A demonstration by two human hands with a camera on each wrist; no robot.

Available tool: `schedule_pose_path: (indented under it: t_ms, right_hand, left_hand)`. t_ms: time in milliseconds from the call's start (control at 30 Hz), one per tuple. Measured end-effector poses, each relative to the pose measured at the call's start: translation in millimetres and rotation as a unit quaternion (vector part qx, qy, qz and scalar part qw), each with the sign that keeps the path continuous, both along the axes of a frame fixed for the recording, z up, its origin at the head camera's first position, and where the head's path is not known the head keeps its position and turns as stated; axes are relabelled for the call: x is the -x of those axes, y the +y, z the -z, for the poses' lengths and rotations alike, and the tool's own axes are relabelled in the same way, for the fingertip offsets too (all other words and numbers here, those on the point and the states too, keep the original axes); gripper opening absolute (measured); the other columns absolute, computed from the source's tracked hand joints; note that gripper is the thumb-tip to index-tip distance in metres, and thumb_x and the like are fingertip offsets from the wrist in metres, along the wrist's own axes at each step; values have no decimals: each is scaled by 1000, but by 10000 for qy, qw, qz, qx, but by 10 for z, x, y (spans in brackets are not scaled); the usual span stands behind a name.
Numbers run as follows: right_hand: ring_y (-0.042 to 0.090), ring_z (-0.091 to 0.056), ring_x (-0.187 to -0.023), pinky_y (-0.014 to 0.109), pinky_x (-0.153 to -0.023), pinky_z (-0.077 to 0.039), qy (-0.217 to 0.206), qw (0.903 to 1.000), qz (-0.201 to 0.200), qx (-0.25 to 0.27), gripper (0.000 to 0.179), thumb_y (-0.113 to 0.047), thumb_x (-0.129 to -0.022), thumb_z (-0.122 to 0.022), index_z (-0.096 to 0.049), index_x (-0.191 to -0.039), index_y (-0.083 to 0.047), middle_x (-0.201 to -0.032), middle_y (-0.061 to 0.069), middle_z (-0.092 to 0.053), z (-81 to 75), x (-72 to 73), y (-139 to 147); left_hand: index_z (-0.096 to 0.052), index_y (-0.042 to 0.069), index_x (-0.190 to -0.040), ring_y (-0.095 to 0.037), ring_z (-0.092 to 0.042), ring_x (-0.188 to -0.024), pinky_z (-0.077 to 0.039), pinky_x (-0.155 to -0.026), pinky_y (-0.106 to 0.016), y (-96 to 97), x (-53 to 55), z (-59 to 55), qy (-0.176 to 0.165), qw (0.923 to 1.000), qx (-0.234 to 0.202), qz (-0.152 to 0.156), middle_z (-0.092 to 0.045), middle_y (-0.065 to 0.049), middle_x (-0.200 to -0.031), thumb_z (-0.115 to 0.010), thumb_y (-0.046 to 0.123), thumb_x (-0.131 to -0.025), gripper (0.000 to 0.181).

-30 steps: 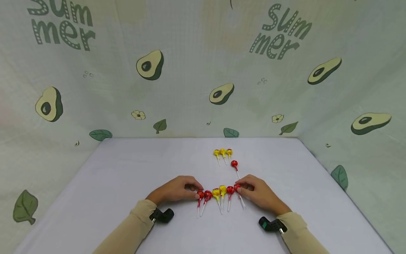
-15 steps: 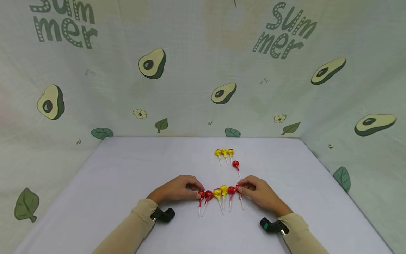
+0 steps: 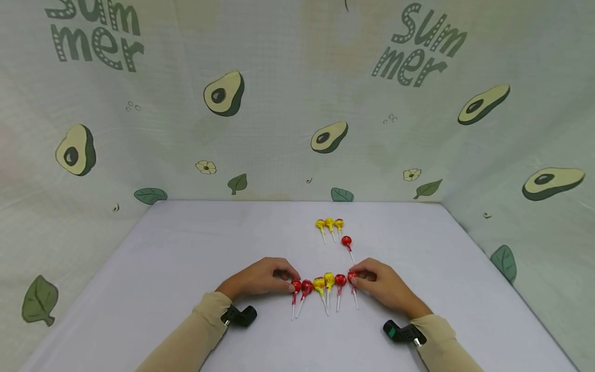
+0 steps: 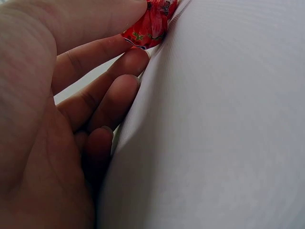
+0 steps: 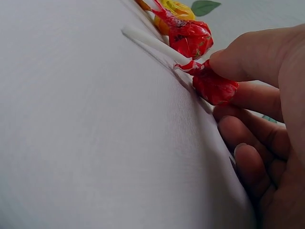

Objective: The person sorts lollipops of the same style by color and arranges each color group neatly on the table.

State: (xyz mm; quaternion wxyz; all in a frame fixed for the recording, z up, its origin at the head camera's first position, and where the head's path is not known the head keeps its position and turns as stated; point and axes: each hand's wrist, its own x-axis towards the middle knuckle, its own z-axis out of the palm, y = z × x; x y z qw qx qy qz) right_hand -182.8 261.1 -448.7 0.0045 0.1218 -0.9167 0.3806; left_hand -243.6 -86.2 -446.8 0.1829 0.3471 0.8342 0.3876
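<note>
L-end red lollipop (image 3: pixel 296 284) is pinched by L hand (image 3: pixel 260 277), R-end red lollipop (image 5: pixel 215 89) by R hand (image 3: pixel 385 287); both lie on white table (image 3: pixel 223 232). Prob. light, hard, w/ slippery wrapper (image 4: pixel 152 26); should be gripped at head, not thin stick (image 5: pixel 152 44).

Diffuse, even light is covering the bench (image 3: pixel 195 243) in the head view; only faint, soft shadows are forming beneath the left hand (image 3: pixel 257 277). Wide-angle distortion is stretching the backdrop's (image 3: pixel 488 139) outer prints. Both wrist views are running dimmer, with dark shadow bands lying beside the fingers (image 4: pixel 116 98) and near bench texture softening.
</note>
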Motion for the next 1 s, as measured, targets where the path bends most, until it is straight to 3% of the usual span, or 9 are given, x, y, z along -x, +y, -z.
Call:
schedule_pose_path:
  t_ms: [633,867,1000]
  right_hand:
    - [16,-57,-85,27,-74,-47,-295,9987,340,258,25,-36,-91,-75,-72,-110,-19,-94,-6,-64,-8,-7,6]
    - [13,-62,-87,29,-78,-49,40,9973,596,435,23,-31,-93,-72,-72,-112,-18,-99,-9,-69,-41,26,-4]
    - [13,-64,-88,28,-76,-53,-70,9962,591,640,28,-31,-95,-71,-71,-116,-13,-102,-5,-71,-22,40,37]
  left_hand:
    - [-73,35,-108,-9,-56,-96,-47,-84,-30,-10,-16,-25,39,10000,58,7,-63,17,-99,-75,34,-90,18]
    - [-73,35,-107,-10,-56,-96,-46,-84,-31,-18,-4,-67,142,9998,-111,13,-64,17,-99,-75,35,-90,17]
    - [-73,36,-107,-9,-56,-96,-46,-84,-30,0,-14,-43,76,10000,-58,28,-64,17,-99,-75,35,-90,17]
